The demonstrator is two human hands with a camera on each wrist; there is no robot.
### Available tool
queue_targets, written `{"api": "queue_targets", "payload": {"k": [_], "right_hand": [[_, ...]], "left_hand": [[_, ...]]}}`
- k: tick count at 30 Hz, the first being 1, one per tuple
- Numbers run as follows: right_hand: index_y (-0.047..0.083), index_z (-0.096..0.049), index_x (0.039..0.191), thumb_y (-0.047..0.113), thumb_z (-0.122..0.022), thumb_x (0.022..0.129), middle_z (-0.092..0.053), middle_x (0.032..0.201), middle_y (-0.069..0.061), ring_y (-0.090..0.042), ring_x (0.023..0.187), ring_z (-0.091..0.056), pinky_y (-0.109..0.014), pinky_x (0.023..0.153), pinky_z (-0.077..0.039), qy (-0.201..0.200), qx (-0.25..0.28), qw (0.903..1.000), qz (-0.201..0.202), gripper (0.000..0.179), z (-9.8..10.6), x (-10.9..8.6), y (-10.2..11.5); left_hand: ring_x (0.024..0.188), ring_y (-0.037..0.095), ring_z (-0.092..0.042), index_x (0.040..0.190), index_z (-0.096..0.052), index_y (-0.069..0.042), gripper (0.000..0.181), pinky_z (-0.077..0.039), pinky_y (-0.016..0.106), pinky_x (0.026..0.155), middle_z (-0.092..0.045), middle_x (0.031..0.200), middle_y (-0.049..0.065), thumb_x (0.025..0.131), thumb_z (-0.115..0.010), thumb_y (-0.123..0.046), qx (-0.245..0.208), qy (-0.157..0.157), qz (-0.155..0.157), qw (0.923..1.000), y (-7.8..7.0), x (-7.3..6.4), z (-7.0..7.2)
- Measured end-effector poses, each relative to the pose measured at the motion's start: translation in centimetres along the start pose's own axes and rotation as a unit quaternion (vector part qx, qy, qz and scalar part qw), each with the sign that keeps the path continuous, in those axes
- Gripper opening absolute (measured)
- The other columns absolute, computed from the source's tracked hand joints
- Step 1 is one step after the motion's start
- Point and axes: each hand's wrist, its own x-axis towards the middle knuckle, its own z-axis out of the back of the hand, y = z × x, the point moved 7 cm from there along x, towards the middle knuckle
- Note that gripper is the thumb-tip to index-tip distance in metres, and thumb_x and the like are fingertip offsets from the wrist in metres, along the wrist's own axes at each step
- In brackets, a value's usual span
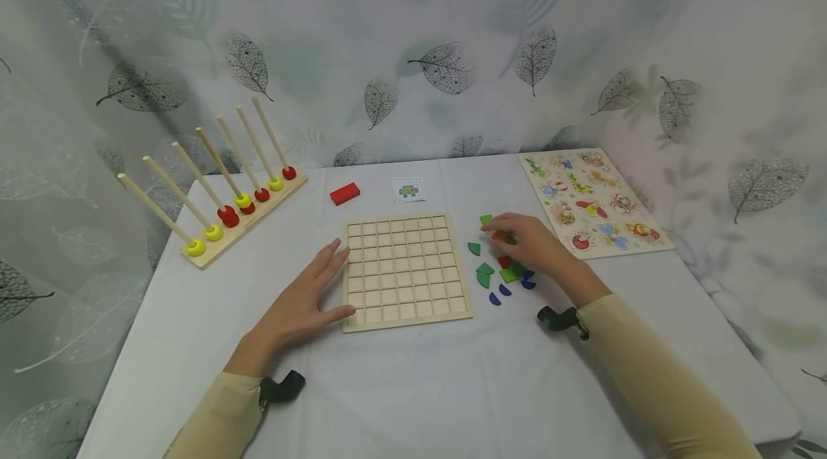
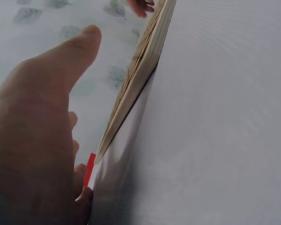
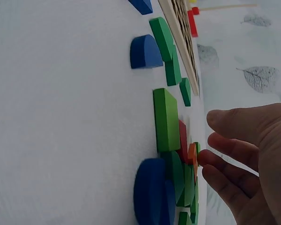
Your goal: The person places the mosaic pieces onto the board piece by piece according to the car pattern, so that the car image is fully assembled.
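Observation:
A square wooden grid board (image 1: 407,272) lies in the middle of the white-covered table. Along its left edge rests my left hand (image 1: 300,304), fingers spread and thumb near the lower left corner. Over a scatter of coloured wooden pieces right of the board hovers my right hand (image 1: 533,243), its thumb and fingertips apart with nothing visible between them. Below it are a light green block (image 3: 166,119), a red piece (image 1: 504,261), green quarter-rounds (image 1: 484,279) and blue half-rounds (image 1: 494,299). An orange piece (image 3: 192,154) is nearest the fingertips; the hand partly hides the pile in the head view.
At the left stands a wooden peg rack (image 1: 252,218) with red and yellow beads. A red block (image 1: 345,193) and a small picture card (image 1: 409,189) lie behind the board. An animal puzzle board (image 1: 594,204) lies at the back right, near the curtain (image 1: 478,121).

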Motion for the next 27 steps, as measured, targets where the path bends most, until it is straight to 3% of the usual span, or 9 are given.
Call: {"api": "queue_targets", "payload": {"k": [12,19,27], "right_hand": [[0.015,-0.079,0.134,0.007,-0.077,0.100,-0.070,0.139,-0.007,-0.032,0.134,-0.062,-0.054,0.111,-0.051,0.039,0.006,0.9983,0.044,0.034,-0.4,0.2,2.6],[0.016,-0.081,0.131,0.004,-0.074,0.100,-0.071,0.136,-0.005,-0.032,0.131,-0.063,-0.055,0.109,-0.052,0.068,-0.001,0.9960,0.058,0.033,-1.3,0.4,3.1],[0.014,-0.082,0.128,0.002,-0.075,0.099,-0.072,0.134,-0.007,-0.032,0.129,-0.065,-0.053,0.109,-0.054,0.072,-0.022,0.9957,0.054,0.032,-2.0,0.7,3.0]], "left_hand": [[0.165,0.032,-0.017,0.171,-0.035,-0.015,0.108,-0.017,0.051,0.132,-0.019,0.180,0.009,0.089,-0.070,-0.075,0.075,0.023,-0.035,0.9963,-0.9,0.0,-0.4],[0.165,0.033,-0.018,0.171,-0.038,-0.021,0.107,-0.015,0.050,0.133,-0.020,0.180,0.011,0.088,-0.068,-0.081,0.093,0.034,-0.042,0.9941,-1.1,0.1,-0.6],[0.165,0.033,-0.018,0.170,-0.040,-0.023,0.106,-0.015,0.051,0.133,-0.019,0.180,0.011,0.087,-0.067,-0.083,0.103,0.039,-0.043,0.9930,-1.1,0.1,-0.8]]}}
